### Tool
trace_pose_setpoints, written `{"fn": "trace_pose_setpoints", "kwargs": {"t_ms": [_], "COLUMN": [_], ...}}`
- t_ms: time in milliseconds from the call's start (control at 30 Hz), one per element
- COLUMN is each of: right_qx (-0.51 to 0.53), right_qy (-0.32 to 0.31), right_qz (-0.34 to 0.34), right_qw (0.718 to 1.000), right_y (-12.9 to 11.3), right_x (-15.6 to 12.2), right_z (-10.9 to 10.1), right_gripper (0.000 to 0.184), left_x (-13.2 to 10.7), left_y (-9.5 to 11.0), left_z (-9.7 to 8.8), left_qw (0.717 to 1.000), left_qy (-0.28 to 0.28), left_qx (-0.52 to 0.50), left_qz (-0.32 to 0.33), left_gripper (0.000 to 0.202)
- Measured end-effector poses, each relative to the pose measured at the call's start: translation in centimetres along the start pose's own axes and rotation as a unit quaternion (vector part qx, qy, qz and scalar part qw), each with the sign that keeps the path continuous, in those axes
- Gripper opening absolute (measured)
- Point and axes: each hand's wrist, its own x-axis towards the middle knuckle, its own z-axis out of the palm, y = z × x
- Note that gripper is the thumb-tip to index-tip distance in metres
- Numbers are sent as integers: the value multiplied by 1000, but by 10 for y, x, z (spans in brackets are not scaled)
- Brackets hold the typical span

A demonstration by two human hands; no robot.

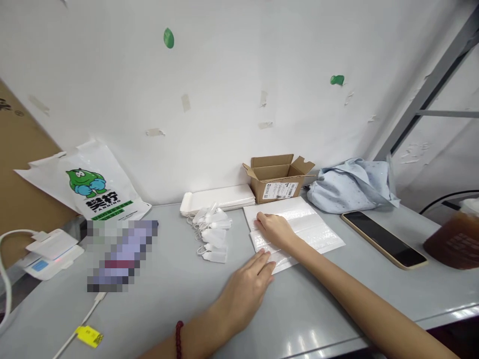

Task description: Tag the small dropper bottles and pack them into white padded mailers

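Two or more shiny white plastic mailers (318,232) lie flat and overlapping on the grey table. My right hand (276,230) rests on them with its fingers curled at the left edge of the upper mailer. Closer to me, my left hand (250,281), with a dark red bead bracelet at the wrist, lays its stretched fingers along the mailers' near left corner. Left of both hands is a loose bunch of small white tags with string loops (215,234). Behind the tags sits a stack of flat white envelopes (220,198).
At the wall stands an open cardboard box (277,187), beside a light blue cloth bag (350,185). A phone (383,239) and a drink cup (454,242) are at right. On the left are a printed white bag (108,184), a blurred-out device (123,257) and a white charger (52,254) with cables.
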Motion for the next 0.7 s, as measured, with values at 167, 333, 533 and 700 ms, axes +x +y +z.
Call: {"fn": "trace_pose_setpoints", "kwargs": {"t_ms": [167,333,533,700], "right_qx": [21,52,61,78], "right_qy": [-10,39,126,167], "right_qz": [13,18,-4,-39], "right_qw": [1000,998,990,982], "right_y": [1,1,10,15], "right_x": [-1,-5,-9,-13], "right_z": [-1,-3,1,-3], "right_gripper": [21,23,17,15], "left_x": [4,-1,-21,-21], "left_y": [-23,-104,-173,-176], "left_z": [-27,-73,-83,-71], "left_qw": [990,937,939,950], "left_qy": [124,318,233,169], "left_qx": [-16,91,156,173], "left_qz": [64,-117,-197,-199], "left_gripper": [29,27,35,42]}}
